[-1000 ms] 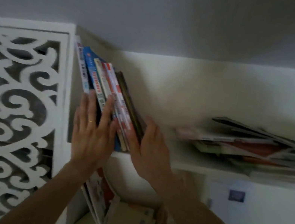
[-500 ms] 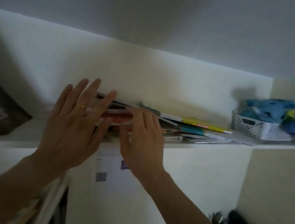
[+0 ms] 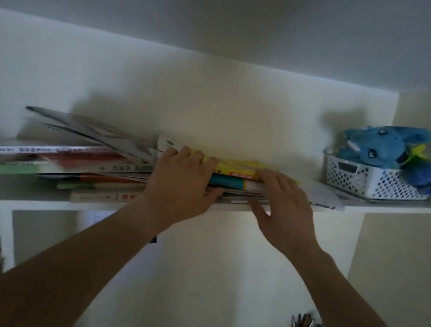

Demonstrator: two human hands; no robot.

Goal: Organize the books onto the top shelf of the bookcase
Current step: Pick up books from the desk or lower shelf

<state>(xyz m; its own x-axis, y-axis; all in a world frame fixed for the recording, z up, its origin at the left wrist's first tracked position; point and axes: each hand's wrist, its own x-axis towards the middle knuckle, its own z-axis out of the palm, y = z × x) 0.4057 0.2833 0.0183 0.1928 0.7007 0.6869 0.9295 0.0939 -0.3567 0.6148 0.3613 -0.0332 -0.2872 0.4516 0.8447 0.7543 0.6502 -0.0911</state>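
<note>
The books lie flat in a messy pile on the top shelf, spines toward the camera. The left hand holds the right part of the pile, fingers curled over the top and thumb below (a ring shows on one finger). The right hand is just beside it, approx. at the pile's right end, fingers straight and resting on the yellow book. The hands are apart, not touching. At the far right of the shelf stands a white basket w/ a blue plush toy.
</note>
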